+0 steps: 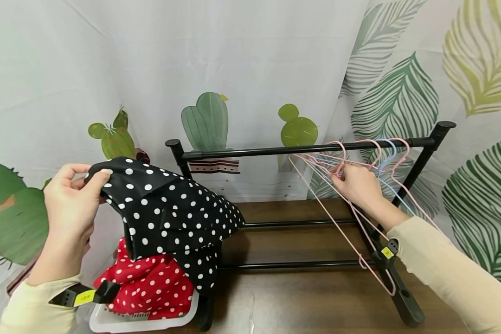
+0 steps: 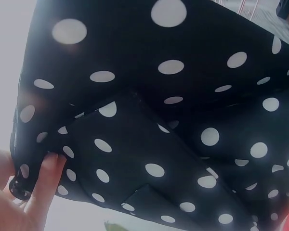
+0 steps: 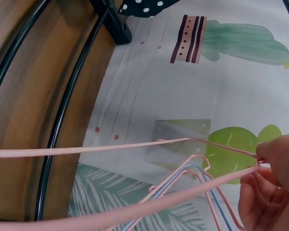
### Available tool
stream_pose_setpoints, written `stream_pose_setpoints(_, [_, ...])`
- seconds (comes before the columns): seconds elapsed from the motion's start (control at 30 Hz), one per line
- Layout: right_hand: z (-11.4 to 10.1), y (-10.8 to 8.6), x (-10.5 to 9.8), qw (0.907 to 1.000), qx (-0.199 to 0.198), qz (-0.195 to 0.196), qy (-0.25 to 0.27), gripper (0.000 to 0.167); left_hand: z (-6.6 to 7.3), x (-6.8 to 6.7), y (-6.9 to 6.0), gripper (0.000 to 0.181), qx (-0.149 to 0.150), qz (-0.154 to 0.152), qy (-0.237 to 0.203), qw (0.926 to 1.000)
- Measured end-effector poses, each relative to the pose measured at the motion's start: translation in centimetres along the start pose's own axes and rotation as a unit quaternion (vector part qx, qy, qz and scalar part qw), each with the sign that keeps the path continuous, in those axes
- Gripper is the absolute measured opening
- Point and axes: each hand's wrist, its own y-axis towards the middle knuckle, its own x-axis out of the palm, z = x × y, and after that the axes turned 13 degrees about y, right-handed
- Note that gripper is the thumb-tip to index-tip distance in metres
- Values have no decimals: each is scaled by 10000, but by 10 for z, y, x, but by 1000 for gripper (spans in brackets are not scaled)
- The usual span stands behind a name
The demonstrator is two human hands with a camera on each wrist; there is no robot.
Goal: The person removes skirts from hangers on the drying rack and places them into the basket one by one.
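Black cloth with white polka dots [image 1: 163, 208] hangs from my left hand [image 1: 73, 204], whose thumb and fingers pinch its upper corner. Close up in the left wrist view, the dotted cloth [image 2: 135, 144] fills most of the picture, with fingertips at its edge. My right hand [image 1: 359, 185] pinches a pink hanger [image 1: 323, 208] just below its hook, which is still at the rail. Beside that hand several more pink and blue hangers [image 1: 386, 160] hang close together. The right wrist view shows the gripped pink hanger [image 3: 135, 207] spreading out from the fingers.
The black rack [image 1: 254, 151] stands on a brown wooden table [image 1: 284, 297]. At the left, a white basket [image 1: 150, 324] holds red cloth with white dots [image 1: 154, 283], partly under the black cloth. Behind is a curtain [image 1: 234, 55] printed with cacti and leaves.
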Motion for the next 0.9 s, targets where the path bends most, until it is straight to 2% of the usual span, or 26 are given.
stream_pose_setpoints(0.17, [-1,-1,-1,10000,-8,-17,0,19,2,-12,7,14,-148,157,-22,9998])
stream_pose_setpoints(0.33, [-5,-3,-4,10000,-28,1,33,19,4,-21,12,15,-283,486,-39,9984])
stream_pose_setpoints(0.4, [-6,-4,-6,9999,-86,54,53,19,5,-25,14,15,-287,631,-16,9976])
stream_pose_setpoints(0.6, [-9,-9,-11,9994,-278,173,133,18,6,-34,20,16,-208,915,-377,9949])
stream_pose_setpoints(0.8, [-8,-13,-14,9995,-201,145,175,13,7,-41,21,17,-162,1054,-390,9935])
stream_pose_setpoints(0.9, [-6,-15,-14,9996,-141,159,183,14,9,-45,23,19,-295,1053,-514,9927])
